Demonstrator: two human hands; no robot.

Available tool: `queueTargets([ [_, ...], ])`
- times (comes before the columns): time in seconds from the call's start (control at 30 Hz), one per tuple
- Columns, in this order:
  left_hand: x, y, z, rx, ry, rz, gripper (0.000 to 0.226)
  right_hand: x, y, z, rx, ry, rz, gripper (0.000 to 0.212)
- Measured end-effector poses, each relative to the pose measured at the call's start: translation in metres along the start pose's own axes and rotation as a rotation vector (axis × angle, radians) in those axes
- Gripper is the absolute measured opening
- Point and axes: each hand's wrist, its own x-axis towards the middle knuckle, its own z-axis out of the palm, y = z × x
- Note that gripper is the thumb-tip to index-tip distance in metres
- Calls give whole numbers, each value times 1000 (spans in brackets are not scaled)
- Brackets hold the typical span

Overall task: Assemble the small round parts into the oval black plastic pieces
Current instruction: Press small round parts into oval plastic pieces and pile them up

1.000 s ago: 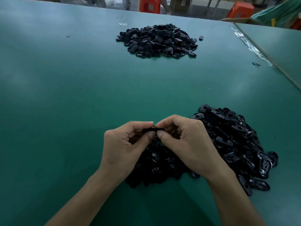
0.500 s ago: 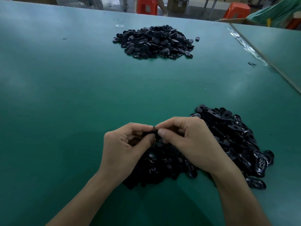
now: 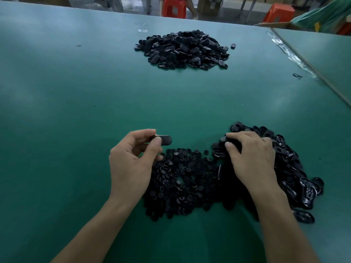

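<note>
Desk point(image 3: 76, 111): green surface carrying three dark heaps, with a second green top butting against it at the right edge.
Left hand point(image 3: 131, 164): raised just above the desk, left of the near heaps; thumb and forefinger are closed on one oval black piece point(image 3: 164, 140), which sticks out to the right of the fingertips, lying flat and level.
Right hand point(image 3: 250, 158): palm down on the near-right heap, fingers point(image 3: 230, 145) curled in and pressing onto the pieces at its left edge; whether they have one pinched cannot be told.
Small round parts point(image 3: 182, 183): loose low heap between the two forearms, close to the near edge, touching the heap on its right.
Near-right heap of oval pieces point(image 3: 296, 168): glossy, many showing their hollow side, spilling toward the right.
Far heap of oval pieces point(image 3: 182, 50): well apart, toward the far side of the desk, one stray piece point(image 3: 233, 46) just beside its right edge.
Orange stools point(image 3: 174, 7): on the floor beyond the desk.
</note>
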Motion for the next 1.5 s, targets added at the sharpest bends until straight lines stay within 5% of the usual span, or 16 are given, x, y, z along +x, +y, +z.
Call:
queueTargets([
  [0.13,8,-7,-3,-111,84,-176,26,-1,-2,0,42,63,-14,20],
  [0.3,6,-13,-5,-24,57,-168,45,1,-2,0,36,32,-17,17],
  [0.5,-2,-8,-2,40,-35,-13,17,2,-2,3,106,95,-19,11],
  [0.7,-9,-8,4,1,-124,40,13,6,-1,-1,269,83,12,10],
  [0.87,-9,-7,3,2,-137,31,14,4,-5,4,-7,-27,35,48],
  [1.07,-6,-7,1,-70,-118,-24,15,3,-5,5,45,45,21,25],
  [1.5,-6,-6,-1,-44,-173,-16,17,7,-6,-8,270,-36,27,14],
])
